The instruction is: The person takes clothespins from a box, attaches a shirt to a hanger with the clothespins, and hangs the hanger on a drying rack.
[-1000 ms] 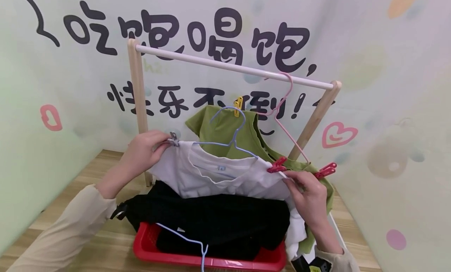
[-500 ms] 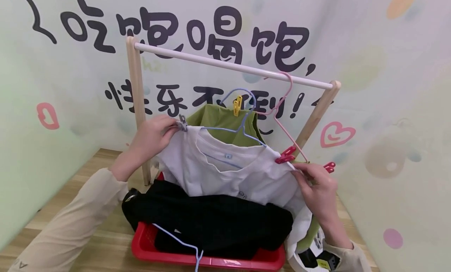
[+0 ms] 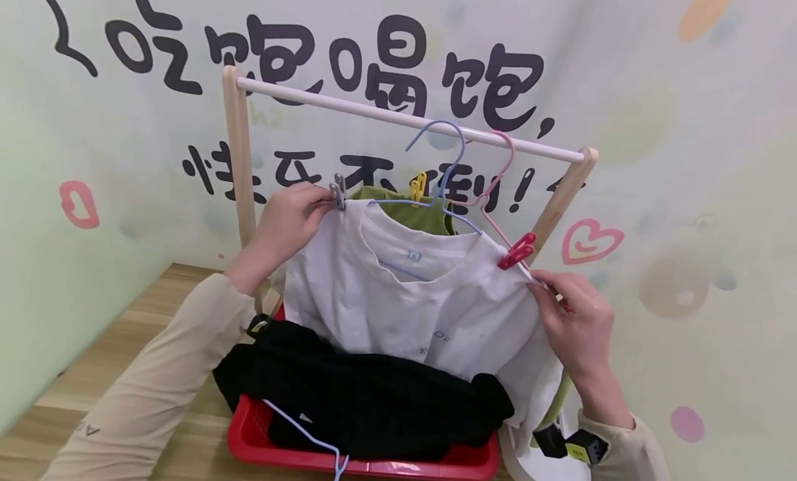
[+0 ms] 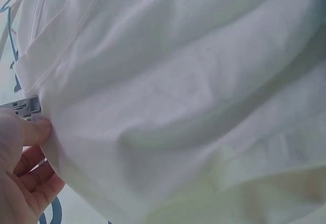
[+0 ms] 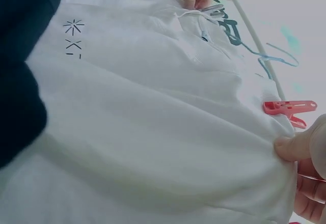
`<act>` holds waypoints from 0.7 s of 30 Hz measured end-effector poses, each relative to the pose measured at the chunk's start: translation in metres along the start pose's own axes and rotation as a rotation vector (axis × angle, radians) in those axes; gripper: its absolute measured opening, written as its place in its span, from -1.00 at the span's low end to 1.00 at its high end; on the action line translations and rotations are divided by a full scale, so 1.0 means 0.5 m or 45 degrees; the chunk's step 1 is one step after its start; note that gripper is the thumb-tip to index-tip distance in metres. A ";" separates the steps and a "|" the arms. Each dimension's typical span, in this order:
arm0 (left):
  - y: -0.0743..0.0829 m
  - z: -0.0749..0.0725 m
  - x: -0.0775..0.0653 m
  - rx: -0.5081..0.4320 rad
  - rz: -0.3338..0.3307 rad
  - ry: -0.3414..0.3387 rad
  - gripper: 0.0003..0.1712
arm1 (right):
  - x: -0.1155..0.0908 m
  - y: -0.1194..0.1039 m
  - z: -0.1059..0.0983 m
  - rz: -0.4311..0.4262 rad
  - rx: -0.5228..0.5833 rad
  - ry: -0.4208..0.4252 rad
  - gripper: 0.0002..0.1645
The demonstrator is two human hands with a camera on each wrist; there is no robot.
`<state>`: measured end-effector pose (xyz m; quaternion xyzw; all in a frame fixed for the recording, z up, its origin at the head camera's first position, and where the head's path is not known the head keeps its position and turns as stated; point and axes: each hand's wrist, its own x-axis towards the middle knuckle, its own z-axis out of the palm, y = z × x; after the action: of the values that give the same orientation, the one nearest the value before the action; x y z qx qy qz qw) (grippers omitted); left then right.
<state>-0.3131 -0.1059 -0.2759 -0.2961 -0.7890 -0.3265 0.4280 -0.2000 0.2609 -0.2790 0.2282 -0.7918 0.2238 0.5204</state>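
A white T-shirt (image 3: 398,294) hangs on a blue hanger (image 3: 444,183) between my two hands. My left hand (image 3: 288,221) pinches its left shoulder beside a grey clothespin (image 3: 338,192); the left wrist view shows thumb and fingers on the cloth just below that clothespin (image 4: 23,107). At the other shoulder my right hand (image 3: 578,322) pinches the cloth by a red clothespin (image 3: 517,251), also seen in the right wrist view (image 5: 289,111). The hanger's hook overlaps the white rail (image 3: 373,112) of the wooden rack in the head view.
Behind the shirt, a green garment (image 3: 405,211) with a yellow clothespin (image 3: 418,188) hangs from a pink hanger (image 3: 498,176) on the rail. Black clothing (image 3: 361,398) fills a red basket (image 3: 299,460) in front, with another blue hanger (image 3: 311,436) lying over its rim.
Both hands have raised the white shirt and its hanger, moving a little to the right. The hook has risen from in front of the green garment to the rail's height.
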 end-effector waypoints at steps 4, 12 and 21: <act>0.003 0.010 0.012 -0.004 -0.056 0.029 -0.92 | 0.015 -0.001 -0.002 -0.024 -0.038 0.053 -0.78; 0.017 0.023 0.043 -0.011 -0.132 0.135 -0.90 | 0.041 -0.006 -0.010 -0.032 -0.113 0.109 -0.83; 0.017 0.037 0.062 -0.002 -0.230 0.144 -0.88 | 0.067 -0.015 -0.009 0.001 -0.141 0.110 -0.89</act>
<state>-0.3298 -0.0806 -0.2545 -0.2053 -0.7868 -0.3806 0.4404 -0.2040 0.2533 -0.2457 0.1889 -0.7799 0.1893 0.5660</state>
